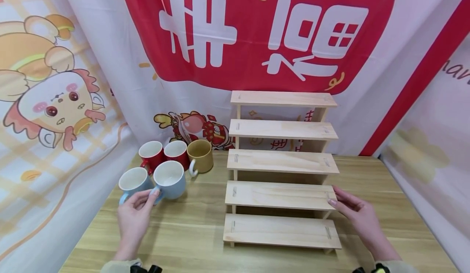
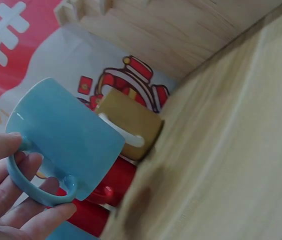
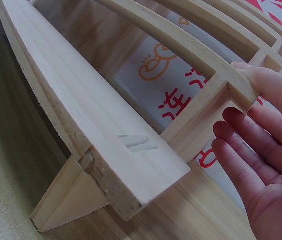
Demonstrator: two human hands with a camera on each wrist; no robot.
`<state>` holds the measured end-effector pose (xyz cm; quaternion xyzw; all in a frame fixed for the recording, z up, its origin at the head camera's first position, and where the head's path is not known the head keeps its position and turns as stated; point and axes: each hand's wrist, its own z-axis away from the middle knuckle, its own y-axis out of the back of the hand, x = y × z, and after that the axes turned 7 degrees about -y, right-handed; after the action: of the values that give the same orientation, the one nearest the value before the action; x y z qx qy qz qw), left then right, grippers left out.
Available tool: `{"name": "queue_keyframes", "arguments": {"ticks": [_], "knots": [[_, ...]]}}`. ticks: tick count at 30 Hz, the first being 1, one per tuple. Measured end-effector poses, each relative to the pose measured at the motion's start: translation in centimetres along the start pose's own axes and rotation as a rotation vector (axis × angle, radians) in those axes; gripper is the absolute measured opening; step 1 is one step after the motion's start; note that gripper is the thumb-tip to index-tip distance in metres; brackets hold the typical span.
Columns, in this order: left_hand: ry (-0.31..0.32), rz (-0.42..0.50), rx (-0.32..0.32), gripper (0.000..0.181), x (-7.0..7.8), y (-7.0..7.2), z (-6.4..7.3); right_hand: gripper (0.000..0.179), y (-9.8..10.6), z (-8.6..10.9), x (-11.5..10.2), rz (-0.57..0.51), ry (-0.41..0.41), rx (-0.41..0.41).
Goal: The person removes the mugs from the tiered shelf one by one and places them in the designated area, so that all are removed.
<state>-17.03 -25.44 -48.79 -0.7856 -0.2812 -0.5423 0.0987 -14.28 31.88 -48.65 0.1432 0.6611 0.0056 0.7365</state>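
Observation:
My left hand (image 1: 135, 214) grips the handle of a light blue mug (image 1: 175, 188) with a white inside. In the left wrist view the mug (image 2: 68, 137) is tilted, with fingers through and around its handle and a shadow on the table beside it. Another light blue mug (image 1: 134, 182) stands just left of it. My right hand (image 1: 357, 215) pinches the right end of the second step from the bottom of a five-tier wooden shelf (image 1: 279, 194). In the right wrist view the thumb lies on top of the board, fingers at its underside.
Behind the blue mugs stand two red mugs (image 1: 153, 160) and a tan mug (image 1: 202, 158) with a white handle. Everything stands on a wood-grain table (image 1: 183, 232). A printed cloth (image 1: 194, 97) hangs behind the shelf and along both sides.

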Motion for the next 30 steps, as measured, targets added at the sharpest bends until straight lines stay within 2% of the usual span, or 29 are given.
{"name": "queue_keyframes", "arguments": {"ticks": [6, 15, 26, 28, 30], "knots": [[0.015, -0.062, 0.027, 0.024, -1.2, -0.1, 0.4, 0.055, 0.2, -0.1, 0.2, 0.003, -0.006, -0.002], [0.025, -0.041, 0.055, 0.024, -2.6, 0.0, 0.4, 0.055, 0.2, 0.0, 0.2, 0.016, 0.001, 0.002], [0.047, -0.124, 0.07, 0.025, -4.1, 0.3, 0.3, 0.057, 0.1, 0.0, 0.3, 0.051, -0.012, -0.003], [0.045, -0.125, 0.068, 0.024, -4.2, 0.3, 0.3, 0.057, 0.1, -0.1, 0.3, 0.055, -0.011, -0.007], [0.054, -0.087, 0.068, 0.025, -4.3, 0.2, 0.2, 0.057, 0.1, -0.2, 0.3, 0.051, -0.014, -0.007]]}}
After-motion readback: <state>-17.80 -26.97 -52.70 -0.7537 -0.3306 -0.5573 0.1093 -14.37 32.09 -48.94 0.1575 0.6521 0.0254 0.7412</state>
